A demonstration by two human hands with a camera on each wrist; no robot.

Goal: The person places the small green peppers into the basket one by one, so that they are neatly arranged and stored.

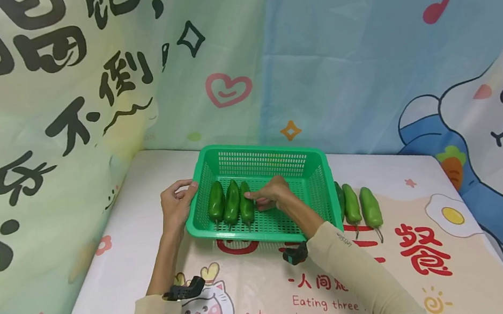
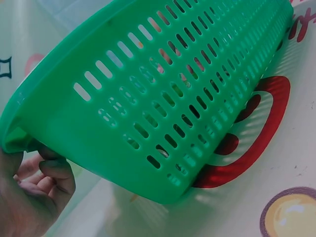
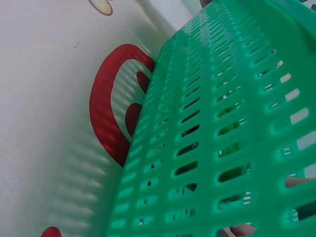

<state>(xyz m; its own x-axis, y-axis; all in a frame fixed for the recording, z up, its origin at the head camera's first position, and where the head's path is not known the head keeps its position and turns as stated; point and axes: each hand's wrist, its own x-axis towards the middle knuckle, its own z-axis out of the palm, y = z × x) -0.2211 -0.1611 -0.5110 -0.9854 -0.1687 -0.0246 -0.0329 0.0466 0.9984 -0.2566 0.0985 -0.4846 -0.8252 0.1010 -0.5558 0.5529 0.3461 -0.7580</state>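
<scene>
A green plastic basket (image 1: 260,147) with slotted sides stands on the table, and three green chili peppers (image 1: 231,203) lie side by side at its left end. My left hand (image 1: 176,206) grips the basket's left rim; in the left wrist view its curled fingers (image 2: 58,170) show under the rim. Inside the basket, my right hand (image 1: 276,192) has its thumb and fingertips on the rightmost of these peppers (image 1: 247,209). From the right wrist, the basket's slotted wall (image 3: 197,128) hides most of the hand and the peppers.
Several more green peppers (image 1: 370,207) lie on the table just right of the basket, one partly hidden by its wall. A printed cloth (image 1: 302,301) covers the table. Printed curtains (image 1: 339,57) hang behind and to the left.
</scene>
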